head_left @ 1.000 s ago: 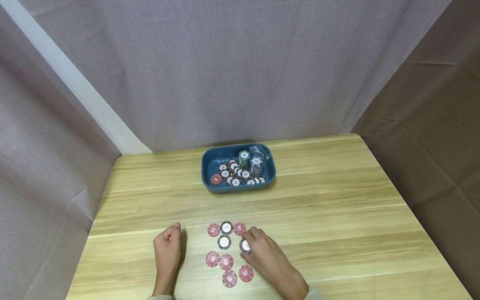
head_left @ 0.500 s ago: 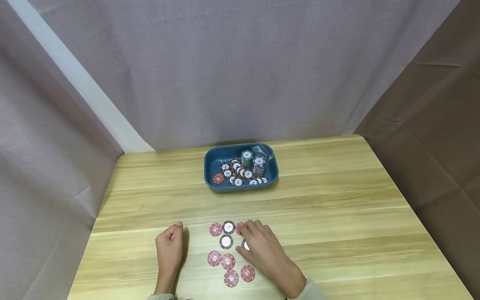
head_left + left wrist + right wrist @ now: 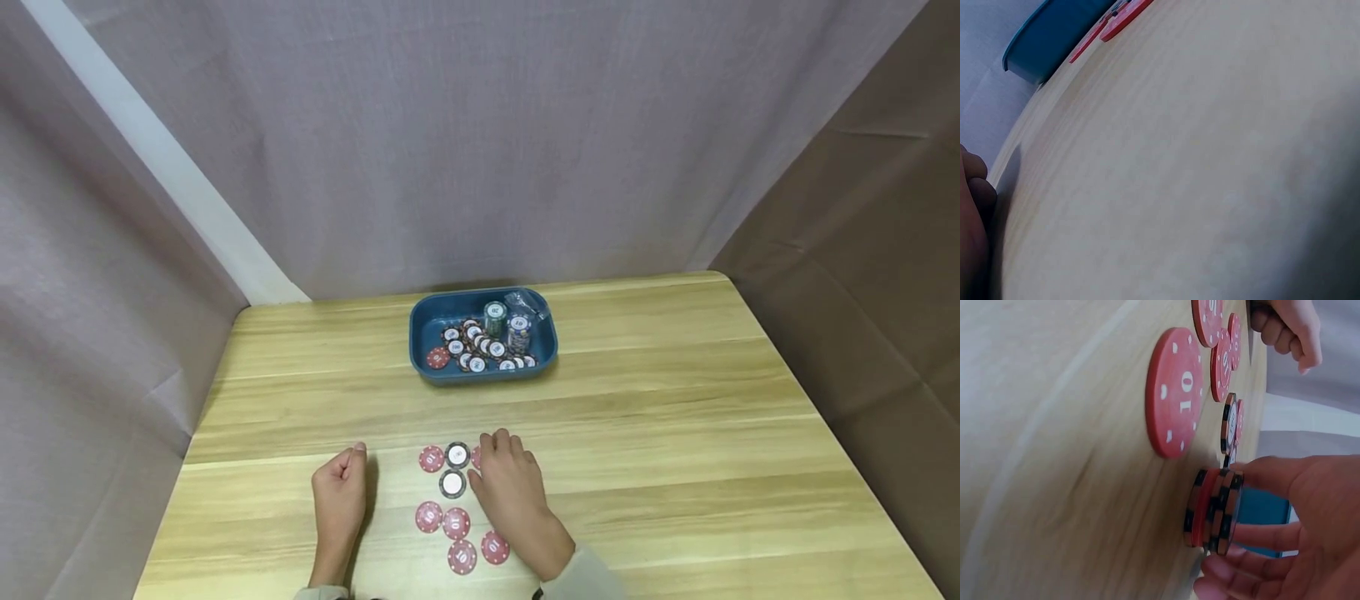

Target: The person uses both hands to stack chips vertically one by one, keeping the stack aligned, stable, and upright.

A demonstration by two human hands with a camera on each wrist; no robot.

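My right hand (image 3: pixel 513 492) bends over the table right of the laid-out poker chips. In the right wrist view its thumb and fingers pinch a short stack of poker chips (image 3: pixel 1213 509), black-and-orange with one red among them; the head view hides this stack. A red chip (image 3: pixel 476 457) peeks out beside the index finger. Two black-rimmed chips with white centres, a far one (image 3: pixel 457 455) and a nearer one (image 3: pixel 452 483), lie left of the hand. My left hand (image 3: pixel 340 492) rests in a fist on the table, thumb uppermost, holding nothing.
Several red chips marked 10 lie flat, including one nearest the right wrist (image 3: pixel 495 547) and one at far left (image 3: pixel 431 458). Behind them a blue tray (image 3: pixel 487 377) holds loose chips, a green stack (image 3: pixel 494 318) and a wrapped stack (image 3: pixel 519 333). Grey cloth hangs behind the table.
My right hand has moved slightly farther forward and now covers the black-rimmed chip and most of the red one beside it. The left hand keeps its fist.
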